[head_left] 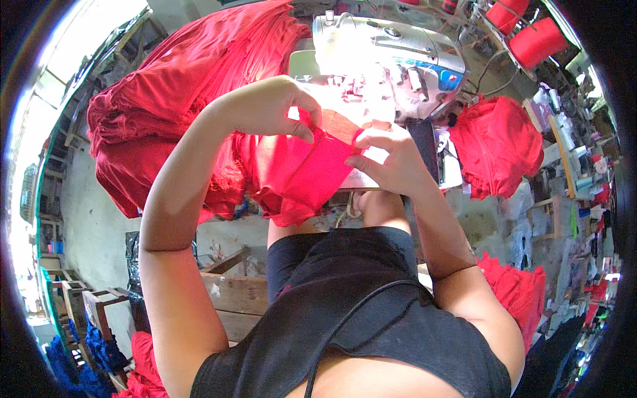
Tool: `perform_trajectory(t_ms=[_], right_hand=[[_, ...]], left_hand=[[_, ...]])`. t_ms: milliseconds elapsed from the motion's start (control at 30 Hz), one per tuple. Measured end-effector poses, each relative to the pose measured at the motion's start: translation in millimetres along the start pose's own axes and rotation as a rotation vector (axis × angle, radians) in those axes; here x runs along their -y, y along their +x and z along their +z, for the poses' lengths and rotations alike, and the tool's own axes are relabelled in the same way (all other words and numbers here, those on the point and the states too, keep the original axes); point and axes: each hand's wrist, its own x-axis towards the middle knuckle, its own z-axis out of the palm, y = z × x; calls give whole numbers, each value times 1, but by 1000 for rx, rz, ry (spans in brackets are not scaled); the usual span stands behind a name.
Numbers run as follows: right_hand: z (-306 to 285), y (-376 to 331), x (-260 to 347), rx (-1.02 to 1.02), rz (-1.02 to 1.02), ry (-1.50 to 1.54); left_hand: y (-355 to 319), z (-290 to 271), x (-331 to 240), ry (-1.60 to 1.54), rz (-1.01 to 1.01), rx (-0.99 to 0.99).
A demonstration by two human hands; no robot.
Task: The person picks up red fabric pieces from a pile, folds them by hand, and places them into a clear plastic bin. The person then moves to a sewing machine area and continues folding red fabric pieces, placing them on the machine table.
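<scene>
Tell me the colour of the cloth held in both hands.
The cloth is plain bright red, seen best in the head view.

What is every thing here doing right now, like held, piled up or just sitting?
Left hand: grip pinching the red cloth piece.
Right hand: grip pinching the same piece.
Red cloth piece: held up, hanging folded.
Sewing machine: upright behind the hands.
Red fabric pile: heaped at left.
Red thread cones: standing at upper right.

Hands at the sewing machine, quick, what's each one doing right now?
Left hand: closed, pinching the red fabric piece.
Right hand: closed, pinching the same piece's other edge.
</scene>
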Motion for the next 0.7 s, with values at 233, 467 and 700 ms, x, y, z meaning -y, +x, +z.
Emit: perform_trajectory(t_ms=[233,467,700], right_hand=[[-15,-3,5,143,223,-11],[-11,-5,-13,109,380,419],[-8,-2,-9,108,423,282]], left_hand=[[1,10,-9,45,80,-82],[-1,9,-12,50,-78,-88],[-8,14,-9,12,-164,-112]])
